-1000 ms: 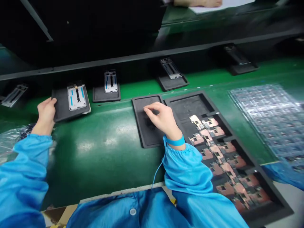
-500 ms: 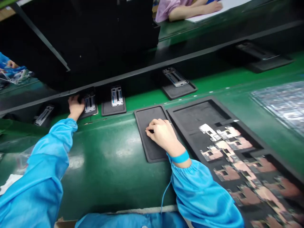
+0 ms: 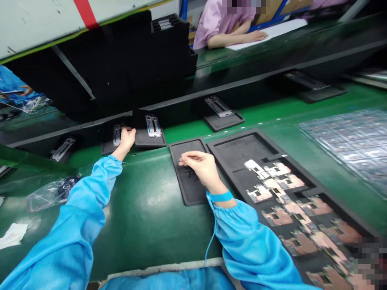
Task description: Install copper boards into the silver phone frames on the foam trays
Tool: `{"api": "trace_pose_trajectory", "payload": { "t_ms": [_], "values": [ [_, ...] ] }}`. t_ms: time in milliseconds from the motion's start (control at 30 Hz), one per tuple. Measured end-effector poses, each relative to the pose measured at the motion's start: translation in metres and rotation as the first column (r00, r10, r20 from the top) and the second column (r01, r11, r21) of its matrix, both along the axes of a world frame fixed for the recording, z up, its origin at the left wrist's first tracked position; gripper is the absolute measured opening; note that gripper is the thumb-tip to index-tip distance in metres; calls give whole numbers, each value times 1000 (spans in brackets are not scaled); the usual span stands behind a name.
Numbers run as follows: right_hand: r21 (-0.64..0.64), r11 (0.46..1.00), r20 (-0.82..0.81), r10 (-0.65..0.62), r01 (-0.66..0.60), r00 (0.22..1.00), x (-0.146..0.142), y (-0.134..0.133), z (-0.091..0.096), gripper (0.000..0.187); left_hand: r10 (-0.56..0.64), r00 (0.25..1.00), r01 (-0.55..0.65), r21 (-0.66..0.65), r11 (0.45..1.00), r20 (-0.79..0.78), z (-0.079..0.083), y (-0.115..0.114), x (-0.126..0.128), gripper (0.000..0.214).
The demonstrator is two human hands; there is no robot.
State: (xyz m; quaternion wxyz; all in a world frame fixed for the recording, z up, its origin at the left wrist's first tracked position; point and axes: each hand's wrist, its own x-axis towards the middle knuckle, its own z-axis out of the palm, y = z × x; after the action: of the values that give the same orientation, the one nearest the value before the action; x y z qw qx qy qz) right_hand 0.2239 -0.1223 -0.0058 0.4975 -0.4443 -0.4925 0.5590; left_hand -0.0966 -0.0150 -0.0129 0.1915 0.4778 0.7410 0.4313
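My left hand (image 3: 127, 139) reaches to the far side of the bench, fingers pinched at the right side of a phone frame (image 3: 116, 136) on a black tray. What those fingers hold, if anything, is hidden. Just right of it, another phone frame (image 3: 154, 125) rests on its own black tray (image 3: 142, 140). My right hand (image 3: 202, 165), with a blue wrist strap (image 3: 222, 196), hovers over a shallow black tray (image 3: 193, 195) with fingertips pinched together. Small dark bits (image 3: 190, 172) show beneath it; whether the fingers hold anything is unclear.
A large black foam tray (image 3: 242, 155) of copper-coloured circuit boards (image 3: 279, 215) lies to the right, beside a clear plastic tray (image 3: 347, 141). More phone frames (image 3: 219, 106) line the green strip. A plastic bag (image 3: 48, 195) lies left. Across the bench, a person's arm (image 3: 232, 39) rests on paper.
My left hand has moved from the left side of a phone frame to the right side. My right hand has lifted slightly, exposing dark bits below. The view has shifted.
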Motion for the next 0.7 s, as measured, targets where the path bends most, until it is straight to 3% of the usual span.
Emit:
{"api": "trace_pose_trajectory", "payload": {
  "t_ms": [100, 167, 300, 433, 500, 600, 700],
  "values": [
    [-38, 999, -124, 11, -16, 992, -5, -2, 2, 43, 81, 984, -87, 31, 996, 161, 12, -28, 5, 28],
    [-53, 998, -181, 18, -28, 983, -8, -4, 4, 44, 106, 964, -119, 42, 992, 243, 18, -60, 7, 24],
    [-51, 996, -244, 56, -70, 968, -12, -9, 6, 40, 113, 938, -123, 9, 992, 328, 21, -150, 9, 39],
    [16, 998, -196, 65, -63, 978, -18, -15, 2, 32, 120, 936, -93, -97, 991, 331, 8, -248, 17, 55],
    [36, 996, -170, 88, -83, 982, -21, -16, -2, 31, 127, 942, -82, -153, 985, 312, -1, -285, 20, 55],
    [68, 991, -151, 125, -116, 981, -24, -18, -7, 32, 142, 957, -89, -209, 974, 253, -7, -316, 16, 52],
    [89, 989, -125, 128, -117, 984, -28, -21, -10, 30, 62, 997, -70, -155, 985, -54, 3, -318, 5, 53]
  ]
}}
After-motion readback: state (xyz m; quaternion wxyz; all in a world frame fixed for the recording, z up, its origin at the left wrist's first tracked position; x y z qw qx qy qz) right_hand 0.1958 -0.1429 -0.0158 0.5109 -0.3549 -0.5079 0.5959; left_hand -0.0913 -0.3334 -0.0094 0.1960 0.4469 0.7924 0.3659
